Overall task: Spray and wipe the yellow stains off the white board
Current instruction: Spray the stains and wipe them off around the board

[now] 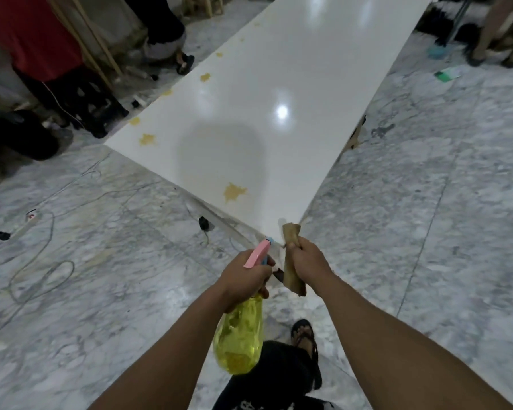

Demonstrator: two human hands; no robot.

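Note:
A long glossy white board (279,84) lies flat on the marble floor, its near corner just ahead of my hands. Yellow stains dot it: one (234,192) near the front corner, another (147,139) by the left corner, and several more along the left edge toward the back. My left hand (243,276) grips a yellow spray bottle (240,338) by its pink trigger head, nozzle pointing toward the board's corner. My right hand (307,258) is closed around a rolled tan cloth (290,255), held upright above the floor just short of the board.
Cables and a power strip (27,223) lie on the floor at left. A small black object (203,223) sits by the board's near edge. People's legs and feet stand at the far left and far right. My own sandalled foot (304,335) is below my hands.

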